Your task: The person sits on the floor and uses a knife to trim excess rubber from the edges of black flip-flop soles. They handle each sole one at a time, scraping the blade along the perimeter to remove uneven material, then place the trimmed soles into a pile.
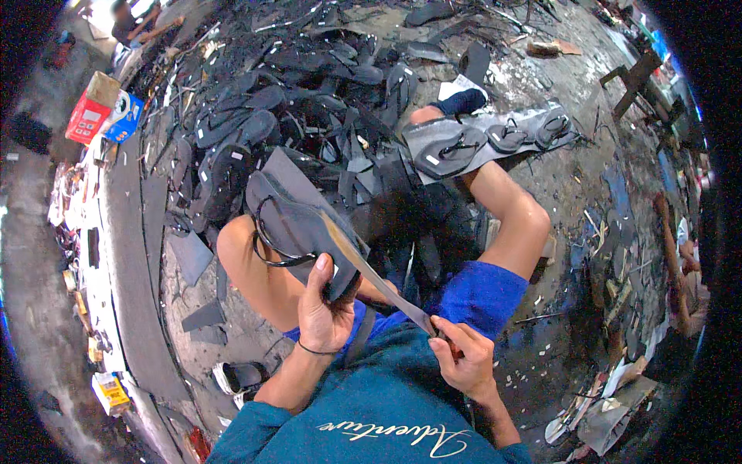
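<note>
My left hand (326, 315) grips a dark grey flip-flop (297, 224) with a black strap, thumb on its heel end. A grey sheet (290, 174) lies against the flip-flop's far side. A long, narrow, flat grey strip (390, 294), blade-like in shape, runs from the flip-flop's right edge down to my right hand (468, 356). The fingers of that hand are closed around its lower end. Something small and reddish shows between them, mostly hidden. Across my right lower leg rests a grey sheet (464, 172) bearing several strapped flip-flops (450, 151) in a row.
Beyond my knees spreads a heap of dark flip-flops and offcuts (332, 85). Red and blue boxes (91, 108) stand at the far left, with a small yellow box (112, 393) nearer. Scraps (618, 402) lie at the lower right. A person (135, 23) sits at the upper left.
</note>
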A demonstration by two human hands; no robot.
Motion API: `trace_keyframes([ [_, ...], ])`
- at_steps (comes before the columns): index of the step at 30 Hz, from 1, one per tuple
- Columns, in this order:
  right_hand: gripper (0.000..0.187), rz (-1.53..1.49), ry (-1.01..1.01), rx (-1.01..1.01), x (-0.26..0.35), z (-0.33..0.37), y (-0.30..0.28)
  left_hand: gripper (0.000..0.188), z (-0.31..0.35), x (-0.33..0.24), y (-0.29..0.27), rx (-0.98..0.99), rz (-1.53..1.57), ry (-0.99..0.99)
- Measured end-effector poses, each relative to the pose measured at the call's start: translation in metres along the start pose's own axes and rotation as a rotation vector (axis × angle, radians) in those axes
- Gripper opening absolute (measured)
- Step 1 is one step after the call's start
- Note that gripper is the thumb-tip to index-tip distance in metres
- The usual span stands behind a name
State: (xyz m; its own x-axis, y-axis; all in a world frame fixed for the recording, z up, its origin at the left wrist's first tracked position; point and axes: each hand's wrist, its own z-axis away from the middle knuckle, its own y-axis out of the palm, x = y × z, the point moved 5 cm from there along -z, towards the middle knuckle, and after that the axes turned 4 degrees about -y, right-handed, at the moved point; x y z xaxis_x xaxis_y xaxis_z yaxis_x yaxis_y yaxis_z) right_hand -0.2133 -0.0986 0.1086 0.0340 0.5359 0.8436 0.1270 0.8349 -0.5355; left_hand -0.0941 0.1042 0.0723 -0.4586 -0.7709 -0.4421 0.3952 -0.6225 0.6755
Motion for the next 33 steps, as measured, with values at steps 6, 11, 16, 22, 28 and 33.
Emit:
trace_keyframes([
  [6,0.028,0.001,0.041,0.1,0.013,-0.021,0.012,0.03,0.016,0.016,-0.013,0.125,-0.186,-0.071],
  [11,0.027,-0.102,-0.011,0.129,0.023,-0.061,0.041,0.047,0.016,0.021,-0.055,0.071,-0.285,-0.062],
  [16,0.029,-0.188,-0.096,0.117,0.029,-0.075,0.057,0.045,0.021,0.011,-0.061,0.09,-0.246,0.0],
  [22,0.031,-0.002,-0.043,0.201,0.033,-0.041,0.054,0.039,0.03,-0.002,-0.045,-0.216,-0.108,0.104],
  [28,0.029,-0.107,0.018,0.241,0.024,-0.041,0.058,0.035,0.038,0.0,-0.061,-0.205,-0.099,-0.008],
  [33,0.025,-0.12,-0.126,0.153,0.031,-0.067,0.073,0.041,0.039,-0.003,-0.065,-0.152,-0.049,-0.017],
])
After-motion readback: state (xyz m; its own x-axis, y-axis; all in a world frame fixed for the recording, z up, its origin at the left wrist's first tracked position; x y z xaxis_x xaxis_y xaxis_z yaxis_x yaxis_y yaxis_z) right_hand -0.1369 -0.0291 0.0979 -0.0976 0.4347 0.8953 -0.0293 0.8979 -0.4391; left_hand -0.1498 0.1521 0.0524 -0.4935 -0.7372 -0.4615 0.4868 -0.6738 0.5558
